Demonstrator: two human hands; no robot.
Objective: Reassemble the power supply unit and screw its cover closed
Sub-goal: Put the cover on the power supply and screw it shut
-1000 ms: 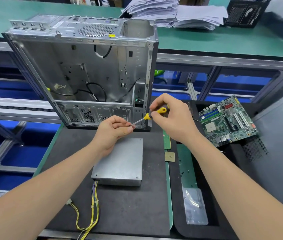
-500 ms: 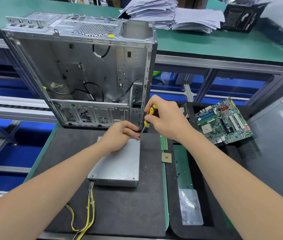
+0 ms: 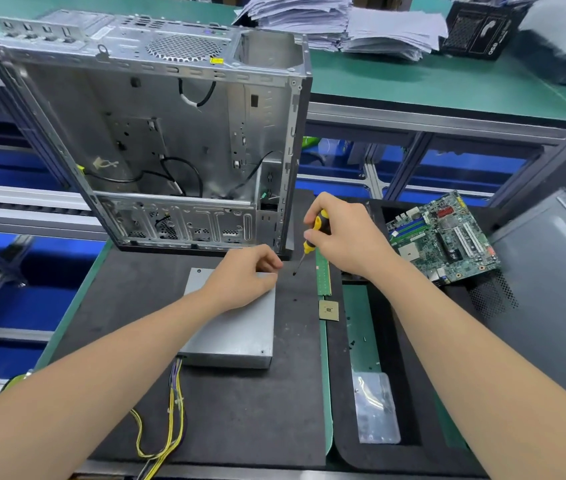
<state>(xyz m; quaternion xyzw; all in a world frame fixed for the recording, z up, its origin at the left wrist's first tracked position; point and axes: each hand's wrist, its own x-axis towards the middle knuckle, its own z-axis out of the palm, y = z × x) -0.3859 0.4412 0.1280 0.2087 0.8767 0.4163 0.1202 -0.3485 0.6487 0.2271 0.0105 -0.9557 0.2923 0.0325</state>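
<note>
Black foam mat (image 3: 240, 427) covers the bench, with green shelving and paper stacks (image 3: 343, 22) at the far edge. Only the head view to go on.

We see the power supply unit (image 3: 236, 327) lying flat mid-bench with its cover on. Its wire bundle (image 3: 174, 410) trails to the near edge. An open PC case (image 3: 156, 133) stands just behind it.

The left hand (image 3: 243, 278) rests palm down on the unit's far right corner with its fingers curled. We cannot tell if they pinch anything.

The right hand (image 3: 347, 237) grips the yellow-black screwdriver (image 3: 311, 237) by the handle. The shaft tilts down and the tip hangs over bare mat just beside that corner, off the cover. A dark speck sits at the tip, probably a screw, but it is too small to confirm.

A RAM stick (image 3: 323, 275), CPU chip (image 3: 329, 310) and motherboard (image 3: 444, 237) lie toward the right edge.

We judge the step as seating a cover screw. To do it well:
- Press the cover flat with the left hand so the holes line up.
- Swing the tip onto the corner hole and bring the shaft upright.
- Start the thread lightly before tightening.
- Watch that the screw doesn't drop off onto the dark mat.
</note>
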